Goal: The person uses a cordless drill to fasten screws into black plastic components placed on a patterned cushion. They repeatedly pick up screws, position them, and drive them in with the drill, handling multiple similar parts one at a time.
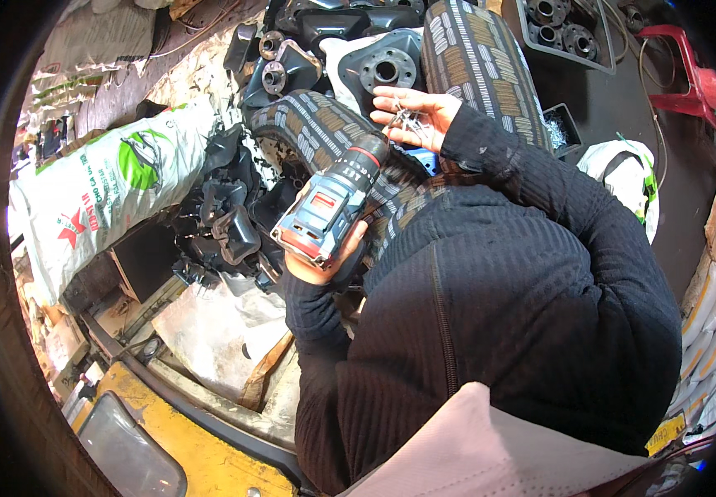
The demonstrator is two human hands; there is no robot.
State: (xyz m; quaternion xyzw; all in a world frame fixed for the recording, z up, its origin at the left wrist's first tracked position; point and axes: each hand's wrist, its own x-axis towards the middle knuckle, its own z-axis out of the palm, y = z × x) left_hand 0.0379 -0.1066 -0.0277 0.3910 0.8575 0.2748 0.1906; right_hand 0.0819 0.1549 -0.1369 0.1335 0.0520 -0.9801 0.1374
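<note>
Left hand (325, 257): we grip the cordless drill (333, 203) from beneath, fingers clenched round its handle, battery end toward us at 6 o'clock, chuck aimed away toward 1 o'clock. We judge this hold keeps the nose lined up on the other palm.

Right hand (416, 112): held flat and palm up, fingers spread rather than clenched, cradling a small cluster of screws (407, 123). The flat palm seems to serve as a tray, so the screws stay within reach of the drill tip.

Drill position: centre of view, just above our patterned trouser leg (325, 124), its tip nearly touching the screws.

Legs: the second patterned knee (474, 58) sits at 12 o'clock; we look seated, working over the lap.

Metal parts: black flanged brackets (387, 70) heaped at 12 o'clock beyond the knees, more dark pieces (225, 215) piled at 9 o'clock, both within arm's reach.

Crate: grey tray of round flanges (561, 33) at 1 o'clock.

Sack: white printed bag (109, 182) lying at 9 to 10 o'clock.

Stool: red plastic stool (697, 79) at 2 o'clock, well apart.

Yellow casing (184, 439): at 7 o'clock, low edge of view.
</note>
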